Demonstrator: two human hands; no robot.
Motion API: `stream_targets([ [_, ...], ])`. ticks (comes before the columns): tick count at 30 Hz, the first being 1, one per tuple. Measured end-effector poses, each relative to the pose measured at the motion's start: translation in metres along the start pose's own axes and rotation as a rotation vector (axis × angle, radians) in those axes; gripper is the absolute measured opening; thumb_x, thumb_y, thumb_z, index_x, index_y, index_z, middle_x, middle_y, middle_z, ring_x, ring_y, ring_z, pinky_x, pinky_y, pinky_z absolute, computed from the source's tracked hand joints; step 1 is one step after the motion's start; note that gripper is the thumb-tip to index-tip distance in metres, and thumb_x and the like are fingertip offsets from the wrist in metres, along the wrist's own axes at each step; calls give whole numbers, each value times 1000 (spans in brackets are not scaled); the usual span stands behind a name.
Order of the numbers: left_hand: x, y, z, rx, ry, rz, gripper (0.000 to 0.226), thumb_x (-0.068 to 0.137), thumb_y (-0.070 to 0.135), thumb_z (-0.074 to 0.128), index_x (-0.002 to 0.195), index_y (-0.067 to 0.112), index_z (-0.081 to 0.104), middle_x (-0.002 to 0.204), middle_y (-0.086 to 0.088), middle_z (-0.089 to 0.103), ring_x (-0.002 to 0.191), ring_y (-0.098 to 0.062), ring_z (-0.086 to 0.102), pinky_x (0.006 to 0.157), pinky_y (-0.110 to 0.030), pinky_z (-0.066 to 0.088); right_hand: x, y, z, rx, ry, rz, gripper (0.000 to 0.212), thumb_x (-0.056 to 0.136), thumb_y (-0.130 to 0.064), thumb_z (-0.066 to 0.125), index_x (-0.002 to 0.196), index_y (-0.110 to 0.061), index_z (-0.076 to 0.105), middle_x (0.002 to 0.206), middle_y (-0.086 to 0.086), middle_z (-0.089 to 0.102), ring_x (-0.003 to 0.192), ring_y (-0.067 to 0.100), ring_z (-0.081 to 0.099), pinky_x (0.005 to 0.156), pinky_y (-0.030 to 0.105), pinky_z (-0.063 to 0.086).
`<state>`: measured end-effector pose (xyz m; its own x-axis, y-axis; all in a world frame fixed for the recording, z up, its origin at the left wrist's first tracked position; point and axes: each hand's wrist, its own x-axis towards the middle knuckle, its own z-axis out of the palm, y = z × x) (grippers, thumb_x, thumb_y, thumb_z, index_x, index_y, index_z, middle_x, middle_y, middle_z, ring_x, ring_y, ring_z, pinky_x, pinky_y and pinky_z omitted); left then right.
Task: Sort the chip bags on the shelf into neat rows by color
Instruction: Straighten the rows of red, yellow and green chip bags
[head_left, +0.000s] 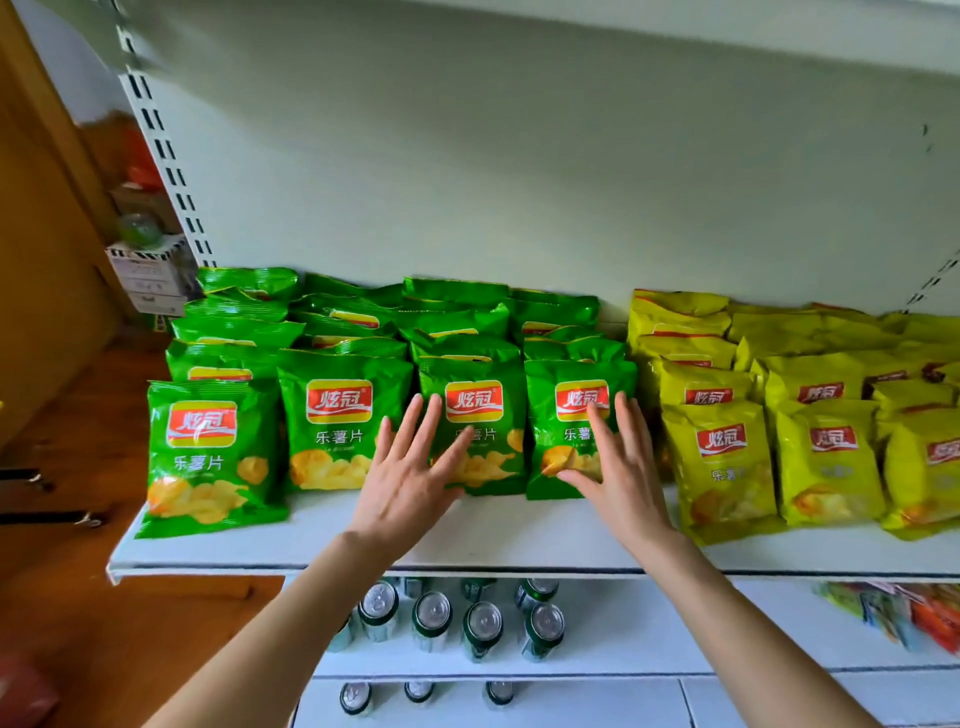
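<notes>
Green chip bags (337, 410) stand in several rows on the left half of the white shelf (493, 540). Yellow chip bags (722, 457) fill rows on the right half. My left hand (410, 473) has straight, spread fingers lying against the front green bag (483, 410) of the third row. My right hand (618, 467) is likewise flat, its fingers over the front green bag (558, 421) of the fourth row. Neither hand grips a bag.
Below the shelf, green drink cans (483, 623) stand on a lower shelf, and colourful packets (904, 613) lie at the lower right. A slotted shelf upright (161, 150) runs up the left side. Boxes and clutter (145, 270) sit beyond it, beside a wooden floor.
</notes>
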<state>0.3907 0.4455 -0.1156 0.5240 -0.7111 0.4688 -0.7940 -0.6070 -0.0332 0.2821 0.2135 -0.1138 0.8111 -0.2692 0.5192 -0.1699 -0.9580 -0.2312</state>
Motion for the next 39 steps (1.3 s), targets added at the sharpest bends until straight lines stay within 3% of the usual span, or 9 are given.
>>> stream_targets([
  [3,-1,0,3,29,12,11,94,50,38,91,129,22,43,139,-29,43,126,-46,41,91,-65,32,0,2,5,10,41,-39,102,51,-30,87,134,-9,33,136,32,40,129,37,26,98,53,30],
  [8,-1,2,1,25,8,0,93,51,38,90,129,21,44,140,-30,40,130,-41,35,93,-63,27,6,2,4,-7,3,-61,102,50,-31,88,133,-10,34,135,32,42,122,47,43,96,53,33],
  [17,-3,0,-2,4,-9,-4,83,57,43,86,128,20,51,146,-28,31,136,-38,25,95,-65,23,7,1,2,42,42,-68,105,48,-29,90,134,-13,33,136,33,38,126,46,38,96,54,28],
  [19,-4,-1,-3,14,-7,-12,74,64,48,80,127,21,52,146,-27,30,136,-37,23,95,-67,21,6,1,2,60,58,-74,105,48,-29,90,135,-13,33,137,34,36,130,41,30,97,55,28],
  [23,-5,0,-7,6,-36,-35,60,78,55,45,129,22,48,147,-25,32,136,-35,22,94,-69,22,2,2,3,96,67,-60,103,50,-33,87,134,-10,32,137,36,35,129,36,21,96,58,31],
  [27,-8,5,-15,-13,-16,-124,56,82,49,40,130,19,45,144,-27,37,137,-34,22,94,-70,26,-2,6,3,92,86,-58,95,55,-43,73,134,-8,33,137,36,34,129,36,21,95,60,29],
  [30,-17,7,-19,-8,2,-301,60,81,49,39,132,17,42,142,-28,39,135,-35,24,91,-72,21,-8,7,3,84,83,-59,100,53,-39,80,135,-8,32,138,36,32,130,37,20,96,58,28],
  [34,-28,-4,-14,-42,-64,-363,67,80,53,38,135,15,38,142,-30,38,135,-35,23,82,-73,37,-11,6,6,86,52,-27,99,53,-30,86,136,-3,39,140,36,29,130,39,21,98,56,26],
  [39,-25,-14,-13,-66,-89,-323,65,80,52,39,133,15,42,142,-29,40,134,-35,24,81,-71,40,-11,4,6,54,48,-32,99,52,-28,88,133,-4,37,136,38,33,129,37,19,96,57,27],
])
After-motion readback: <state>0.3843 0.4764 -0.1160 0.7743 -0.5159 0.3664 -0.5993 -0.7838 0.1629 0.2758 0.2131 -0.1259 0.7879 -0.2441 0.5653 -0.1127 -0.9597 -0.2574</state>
